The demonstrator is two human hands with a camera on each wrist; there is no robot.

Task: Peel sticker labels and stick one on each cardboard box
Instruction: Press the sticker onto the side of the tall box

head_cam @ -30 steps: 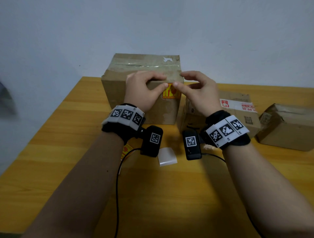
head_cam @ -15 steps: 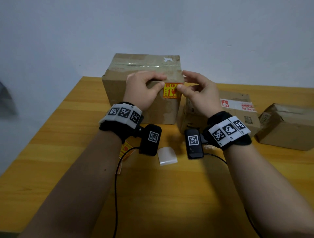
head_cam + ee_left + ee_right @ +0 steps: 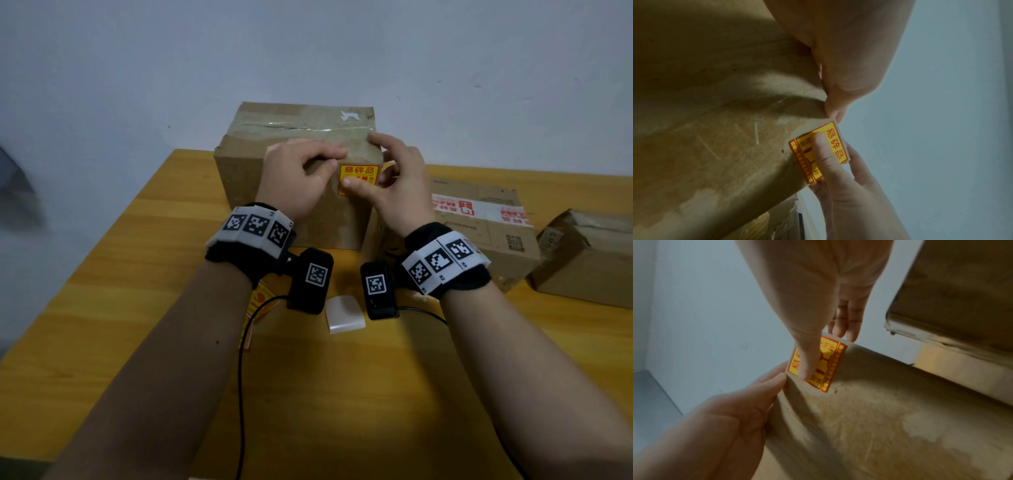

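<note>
Right thumb [image 3: 356, 185] covers the sticker's [image 3: 359, 170] lower half. Sticker sheet [image 3: 257, 301] mostly hidden under left wrist. Rightmost box [image 3: 589, 260] cut off at frame edge.

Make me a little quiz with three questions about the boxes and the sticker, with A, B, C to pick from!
1. Where is the yellow sticker?
A. on the front of the tall box, near its top right corner
B. flat on the table
C. on the wall

2. How many cardboard boxes show in the head view?
A. one
B. three
C. five

3. What is the right hand doing to the sticker?
A. tearing it in half
B. holding it up in the air, clear of every box
C. pressing it with the thumb

Answers:
1. A, the sticker sits on the box's front face by the corner.
2. B, the tall box, the middle box and the far right box.
3. C, both wrist views show the thumb lying across the sticker.
</note>
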